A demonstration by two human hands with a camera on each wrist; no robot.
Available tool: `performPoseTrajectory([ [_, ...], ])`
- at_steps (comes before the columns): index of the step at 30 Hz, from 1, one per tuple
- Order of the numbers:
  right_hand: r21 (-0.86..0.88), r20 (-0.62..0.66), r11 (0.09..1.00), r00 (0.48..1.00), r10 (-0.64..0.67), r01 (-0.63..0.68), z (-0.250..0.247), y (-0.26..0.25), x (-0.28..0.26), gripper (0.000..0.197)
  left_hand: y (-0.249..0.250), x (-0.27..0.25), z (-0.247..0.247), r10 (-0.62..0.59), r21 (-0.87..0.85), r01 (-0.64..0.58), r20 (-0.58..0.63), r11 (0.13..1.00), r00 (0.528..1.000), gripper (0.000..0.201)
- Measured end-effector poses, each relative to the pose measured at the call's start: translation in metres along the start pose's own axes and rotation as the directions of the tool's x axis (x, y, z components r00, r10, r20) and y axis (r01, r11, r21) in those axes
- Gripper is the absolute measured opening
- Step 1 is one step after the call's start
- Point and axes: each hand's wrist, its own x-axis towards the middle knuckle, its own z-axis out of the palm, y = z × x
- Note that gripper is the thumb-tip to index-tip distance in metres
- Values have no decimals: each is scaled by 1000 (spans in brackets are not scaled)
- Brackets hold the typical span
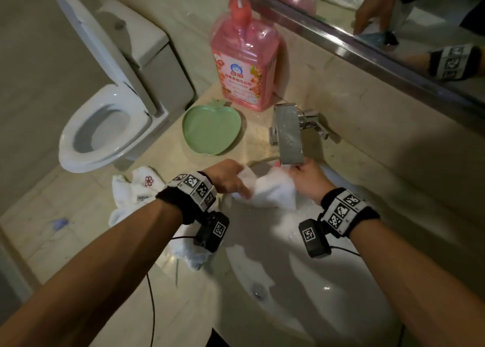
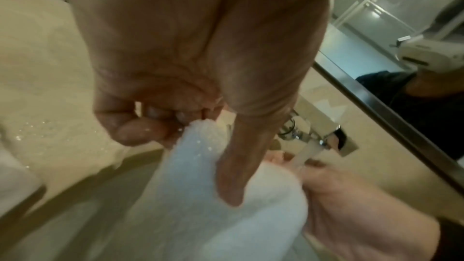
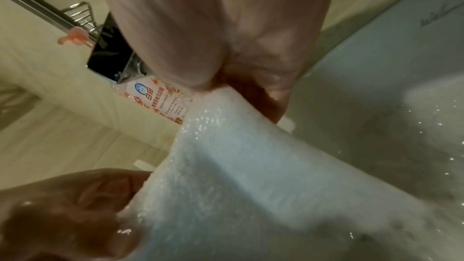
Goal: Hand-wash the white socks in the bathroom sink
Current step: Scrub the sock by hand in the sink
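white sock (image 1: pixel 273 192) stretched between left hand (image 1: pixel 227 177) and right hand (image 1: pixel 307 180) — both pinching it.

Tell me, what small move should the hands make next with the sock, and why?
Probably rub the sock between both hands: the left hand and right hand pinch its ends under the faucet, where water runs and wets it.

- The right hand (image 1: pixel 305 180)'s fingertips are hidden behind the white sock (image 1: pixel 273 190) and under the faucet (image 1: pixel 288 134) spout.
- The pink detergent bottle (image 1: pixel 245 58) has its pump top cut off by the head view's upper edge; its small label print is unreadable.
- Another white sock (image 1: pixel 190 255) lies partly hidden under the left wrist's camera.
- Both wrist views are blurred.
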Motion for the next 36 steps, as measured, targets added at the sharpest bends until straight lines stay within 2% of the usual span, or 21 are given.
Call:
performPoseTrajectory([
  [3,0,64,1000,998,-4,4,-7,-2,-3,29,4,3,7,86,27,-86,-15,996,996,39],
  [5,-85,179,996,984,20,-5,-17,1,-8,41,6,10,14,100,-97,-104,-43,990,994,38],
  [7,-242,215,970,976,34,20,-24,6,-14,48,12,18,22,104,-224,-118,-76,967,992,40],
  [10,-318,82,948,997,-1,27,-32,16,-19,42,29,34,34,104,-267,-129,-107,955,989,39],
  [12,-289,-2,957,1000,22,-22,-38,25,-21,35,43,46,41,66,-201,-96,-151,975,986,31],
  [15,-208,-81,975,995,61,-77,-46,42,-24,30,62,57,49,60,-111,-84,-197,990,979,38],
  [19,-116,-261,991,965,32,-64,-52,53,-25,36,73,61,50,155,-266,-218,-239,939,959,16],
  [20,-112,-264,992,964,17,-48,-54,55,-24,34,71,61,49,168,-283,-241,-258,928,952,20],
  [22,-167,-222,985,975,4,-42,-55,55,-24,30,67,57,46,199,-328,-290,-284,899,938,24],
  [24,-227,-153,970,987,56,-90,-56,51,-25,30,64,53,45,226,-364,-333,-306,870,925,22],
  [26,-287,-72,951,993,95,-112,-54,46,-24,31,63,46,43,196,-441,-331,-324,834,925,24],
  [27,-291,-43,950,994,100,-108,-52,42,-24,29,61,44,41,172,-483,-314,-314,817,934,25],
  [29,-177,-21,979,995,97,-99,-47,34,-23,21,54,39,35,150,-531,-268,-255,804,955,30],
  [30,-89,-10,993,996,83,-84,-44,28,-24,17,48,36,32,154,-524,-252,-224,813,962,35],
  [32,-32,41,999,999,8,-6,-38,18,-21,29,36,30,27,182,-442,-249,-190,862,965,41],
  [34,-124,92,991,995,-46,57,-28,11,-14,46,26,25,25,211,-202,-250,-199,947,957,45],
  [36,-186,72,981,997,-40,52,-17,4,-8,39,19,22,26,231,26,-231,-200,973,952,46],
])
